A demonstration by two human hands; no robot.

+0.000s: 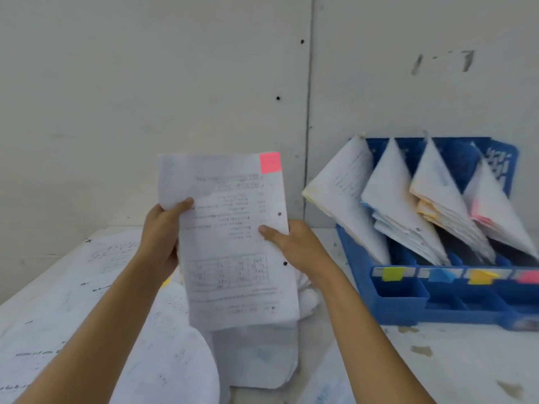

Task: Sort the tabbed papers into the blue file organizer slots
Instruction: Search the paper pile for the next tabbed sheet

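The tabbed paper [233, 243] is held upright in the air over the desk [437, 360], with a pink tab [270, 162] at its 1 o'clock corner. The left hand [163, 237] pinches its 9 o'clock edge and the right hand [294, 246] its 3 o'clock edge, fingers [183, 205] curled round it. It looks light, thin and floppy, likely to buckle or crease, so holding both side edges keeps it flat. The blue file organizer [408, 304] stands at 3 o'clock, and its pink-labelled slot [529, 277] is the farthest one.
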